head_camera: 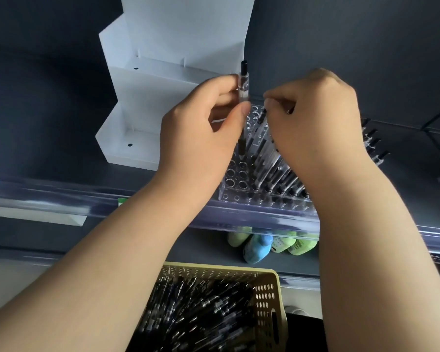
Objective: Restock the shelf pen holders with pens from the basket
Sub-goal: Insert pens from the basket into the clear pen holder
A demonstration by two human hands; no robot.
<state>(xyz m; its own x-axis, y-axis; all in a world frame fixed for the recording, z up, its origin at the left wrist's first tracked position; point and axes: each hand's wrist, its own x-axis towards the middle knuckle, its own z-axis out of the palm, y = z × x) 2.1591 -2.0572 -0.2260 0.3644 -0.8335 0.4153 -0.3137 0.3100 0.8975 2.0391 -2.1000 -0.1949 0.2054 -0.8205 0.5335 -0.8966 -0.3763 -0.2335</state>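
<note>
Now left hand pinches 1 pen above pen holder; right hand pinches top of 2nd pen in it. Prob. light, stiff, slippery: grip mid-barrel.

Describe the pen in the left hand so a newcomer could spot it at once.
Find the white stepped stand on the shelf; right of it sits a clear pen holder full of holes. The pen stands upright over its empty left holes, pinched by the left hand. Unlike the slotted pens leaning right, it is vertical and hand-held.
</note>
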